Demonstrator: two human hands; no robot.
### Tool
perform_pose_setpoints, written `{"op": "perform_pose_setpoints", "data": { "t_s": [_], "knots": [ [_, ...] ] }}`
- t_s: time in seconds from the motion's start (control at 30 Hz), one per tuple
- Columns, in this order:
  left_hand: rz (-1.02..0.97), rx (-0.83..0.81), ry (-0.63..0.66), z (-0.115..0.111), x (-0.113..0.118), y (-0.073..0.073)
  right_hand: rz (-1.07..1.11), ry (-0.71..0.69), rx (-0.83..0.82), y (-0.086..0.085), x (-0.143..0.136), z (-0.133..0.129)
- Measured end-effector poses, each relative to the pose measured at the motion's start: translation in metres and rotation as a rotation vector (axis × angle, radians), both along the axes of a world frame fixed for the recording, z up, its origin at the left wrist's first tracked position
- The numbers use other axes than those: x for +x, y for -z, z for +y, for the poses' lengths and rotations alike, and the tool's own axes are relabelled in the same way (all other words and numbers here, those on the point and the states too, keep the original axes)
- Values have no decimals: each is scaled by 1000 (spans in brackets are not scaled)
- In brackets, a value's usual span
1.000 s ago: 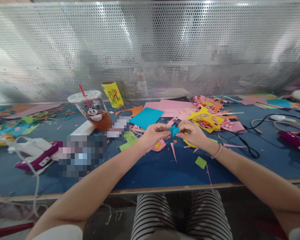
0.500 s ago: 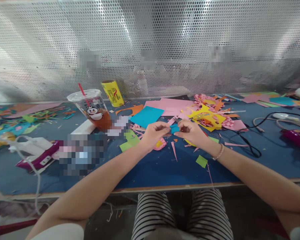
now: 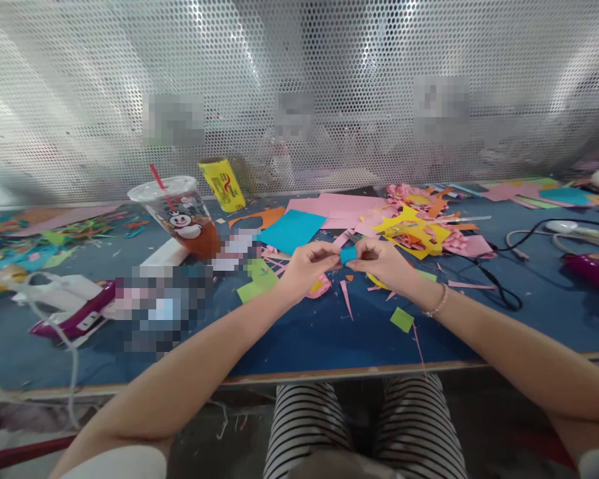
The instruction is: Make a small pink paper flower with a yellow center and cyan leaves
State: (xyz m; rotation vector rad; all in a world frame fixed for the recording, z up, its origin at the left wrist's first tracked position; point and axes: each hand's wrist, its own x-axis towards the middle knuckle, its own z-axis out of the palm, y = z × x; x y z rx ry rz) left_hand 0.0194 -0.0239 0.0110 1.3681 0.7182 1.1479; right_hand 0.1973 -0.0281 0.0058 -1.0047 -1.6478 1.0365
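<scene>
A small folded piece of blue paper (image 3: 348, 255) is pinched between my two hands above the table. My left hand (image 3: 307, 267) grips its left side with thumb and forefinger. Its right side is held by the fingertips of my right hand (image 3: 383, 263). Under my left hand lies a pink paper flower with a yellow middle (image 3: 320, 286), partly covered. A larger blue sheet (image 3: 293, 231) rests just behind my left hand, and yellow cut paper (image 3: 413, 231) lies beyond my right hand.
A plastic cup of drink (image 3: 182, 216) and a yellow can (image 3: 223, 185) stand at left. Purple glue guns (image 3: 77, 318) with cords lie on both sides. Green squares (image 3: 402, 319) and pink strips (image 3: 346, 299) are scattered in front. A perforated metal panel (image 3: 299, 53) closes the back.
The blue paper between my fingers now looks smaller and more compact, its loose upper part folded down. My hands have stayed in nearly the same place.
</scene>
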Motion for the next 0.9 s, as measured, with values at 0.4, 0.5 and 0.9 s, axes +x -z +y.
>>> {"op": "perform_pose_setpoints", "data": {
  "t_s": [0.4,0.5,0.9],
  "knots": [
    [172,142,-60,-2,1,-4,-5,-2,-41,1,0,0],
    [161,127,-66,-3,2,-5,-6,8,-29,0,-1,0],
    [154,88,-82,-4,2,-5,71,-77,207,1,-2,1]
  ]
}}
